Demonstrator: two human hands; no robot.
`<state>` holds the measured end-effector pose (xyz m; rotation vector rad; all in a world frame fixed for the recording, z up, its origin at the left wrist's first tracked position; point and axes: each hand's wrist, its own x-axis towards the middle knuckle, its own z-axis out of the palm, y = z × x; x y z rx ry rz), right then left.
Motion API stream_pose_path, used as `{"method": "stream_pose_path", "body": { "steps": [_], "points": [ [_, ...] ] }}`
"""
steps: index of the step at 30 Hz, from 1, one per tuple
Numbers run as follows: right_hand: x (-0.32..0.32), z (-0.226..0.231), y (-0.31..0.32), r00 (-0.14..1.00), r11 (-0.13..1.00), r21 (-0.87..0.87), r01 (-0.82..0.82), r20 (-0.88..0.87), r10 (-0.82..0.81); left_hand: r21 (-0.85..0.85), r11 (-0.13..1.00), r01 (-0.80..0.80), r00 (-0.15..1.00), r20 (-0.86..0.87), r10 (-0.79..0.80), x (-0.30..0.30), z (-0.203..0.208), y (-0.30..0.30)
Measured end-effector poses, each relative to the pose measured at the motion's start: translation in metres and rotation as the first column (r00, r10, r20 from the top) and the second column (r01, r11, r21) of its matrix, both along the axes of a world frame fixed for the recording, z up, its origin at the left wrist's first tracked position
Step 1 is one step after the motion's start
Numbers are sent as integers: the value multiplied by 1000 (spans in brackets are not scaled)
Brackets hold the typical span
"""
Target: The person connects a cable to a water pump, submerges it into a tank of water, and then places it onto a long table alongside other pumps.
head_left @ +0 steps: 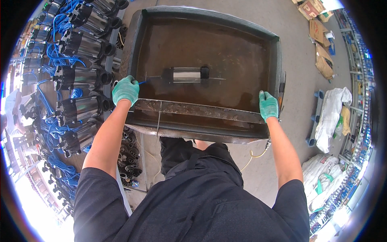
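A rectangular dark tank (209,12) of murky brown water stands in front of me. In the water lies a silver cylindrical pump (186,75) with black ends, on its side. My left hand (125,90), in a green glove, is closed at the tank's left rim, and a blue cable (143,82) runs from its fingers toward the pump. My right hand (268,105), gloved too, is closed over the right rim, its thumb on the inner side. A rusty metal bar (201,111) spans the tank's near part, between my hands.
To the left, several similar pumps (80,76) stand in a row with coiled blue cables (60,125). Dark round fittings (130,157) lie below them. Cardboard (322,60) and white sacks (331,117) are on the right. A thin pale hose (254,156) hangs by the tank's near right corner.
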<state>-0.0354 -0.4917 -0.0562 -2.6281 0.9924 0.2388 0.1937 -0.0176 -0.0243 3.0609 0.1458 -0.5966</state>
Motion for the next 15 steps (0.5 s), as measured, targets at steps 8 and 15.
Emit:
{"method": "stream_pose_path", "body": {
  "steps": [8,15],
  "points": [
    [0,-2,-1,1000,1000,-2,-14,23,15,-7,1000,25,1000,11,-25,0,-3,3],
    [0,-2,-2,1000,1000,5,-13,0,13,-12,1000,28,999,24,-28,0,-4,3]
  ]
}}
